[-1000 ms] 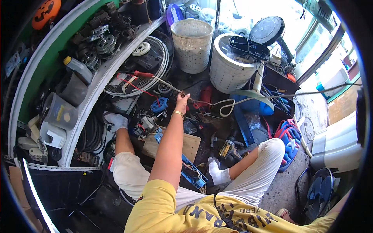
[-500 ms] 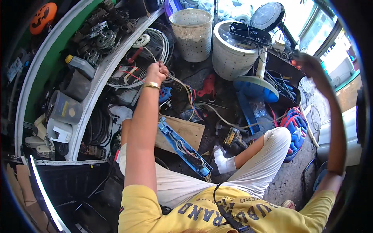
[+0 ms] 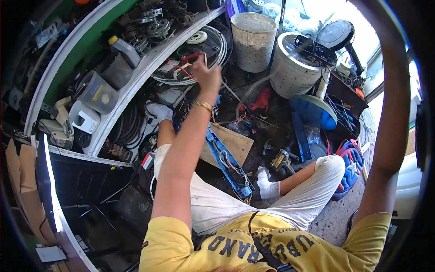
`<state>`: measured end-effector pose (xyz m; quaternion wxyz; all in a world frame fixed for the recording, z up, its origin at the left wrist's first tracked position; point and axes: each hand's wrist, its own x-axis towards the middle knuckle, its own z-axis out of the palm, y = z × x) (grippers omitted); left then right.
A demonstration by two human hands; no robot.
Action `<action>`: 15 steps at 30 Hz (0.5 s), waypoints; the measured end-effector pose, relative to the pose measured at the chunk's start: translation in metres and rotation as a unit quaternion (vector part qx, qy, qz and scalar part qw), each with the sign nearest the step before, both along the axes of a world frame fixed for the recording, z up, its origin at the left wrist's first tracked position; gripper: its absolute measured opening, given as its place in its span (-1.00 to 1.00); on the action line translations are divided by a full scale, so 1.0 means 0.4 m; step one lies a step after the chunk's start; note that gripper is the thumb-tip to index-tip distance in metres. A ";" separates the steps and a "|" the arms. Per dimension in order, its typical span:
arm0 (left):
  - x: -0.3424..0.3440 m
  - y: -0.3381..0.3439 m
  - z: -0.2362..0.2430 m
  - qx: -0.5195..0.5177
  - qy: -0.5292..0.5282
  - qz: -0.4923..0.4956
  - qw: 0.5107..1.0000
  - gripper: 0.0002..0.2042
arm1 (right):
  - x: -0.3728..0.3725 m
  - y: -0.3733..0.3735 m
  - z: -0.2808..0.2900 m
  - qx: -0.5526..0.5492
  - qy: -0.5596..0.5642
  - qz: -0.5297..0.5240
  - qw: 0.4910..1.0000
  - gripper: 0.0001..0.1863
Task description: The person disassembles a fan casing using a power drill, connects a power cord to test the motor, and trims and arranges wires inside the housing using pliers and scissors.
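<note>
My left hand [image 3: 206, 78] is raised over the floor in front of me, blurred, with its fingers apart and nothing plainly gripped. A pale cable [image 3: 232, 93] runs from behind it down towards a cluster of thin coloured wires [image 3: 247, 119]. Close beyond the fingers are a red-handled tool [image 3: 192, 57] and a round wire fan guard [image 3: 220, 53]. My right forearm [image 3: 393, 113] rises along the right side to the top edge; the hand is cut off there. Below my left hand, a long blue housing with wires inside [image 3: 229, 163] lies across a wooden board [image 3: 240, 145].
A yellow-and-black cordless drill [image 3: 282, 162] lies by my foot. Two perforated pale tubs [image 3: 253, 43] stand at the back. A blue fan base [image 3: 312, 111] and a red-and-blue bag [image 3: 349, 165] are at right. Shelves [image 3: 131, 75] with parts and containers line the left.
My left hand has loosened from the pale cable it gripped, its fingers now apart. My right arm has swung up, taking its hand out of sight. The view has shifted left.
</note>
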<state>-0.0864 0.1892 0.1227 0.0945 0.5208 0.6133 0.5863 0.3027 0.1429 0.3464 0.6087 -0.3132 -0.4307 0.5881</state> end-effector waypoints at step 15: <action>0.010 -0.479 0.340 -0.183 -0.518 -0.602 0.580 -0.67 | 0.293 -0.168 -0.037 0.068 0.032 -0.290 0.954 -0.65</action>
